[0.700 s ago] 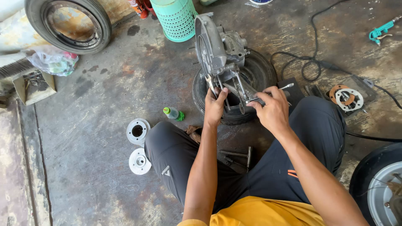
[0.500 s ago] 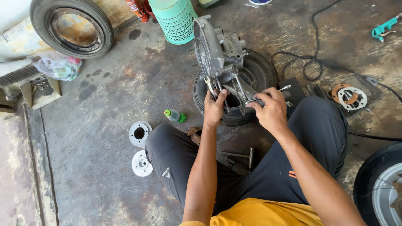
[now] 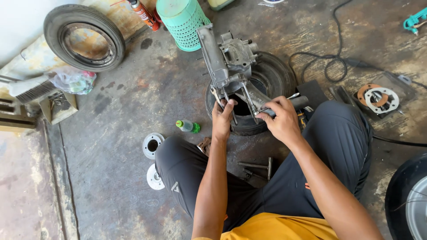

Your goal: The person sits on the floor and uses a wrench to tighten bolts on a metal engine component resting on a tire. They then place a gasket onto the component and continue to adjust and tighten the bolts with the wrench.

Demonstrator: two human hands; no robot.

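The grey engine casing stands upright on a small black tyre lying flat on the concrete floor, as in the earlier frames. The left hand remains at the casing's lower edge, fingers pressed against a protruding stud; whether it is clenched cannot be told. The right hand is still closed around a dark-handled tool applied to the casing's base. Hand positions are essentially unchanged; only the viewpoint has shifted slightly.
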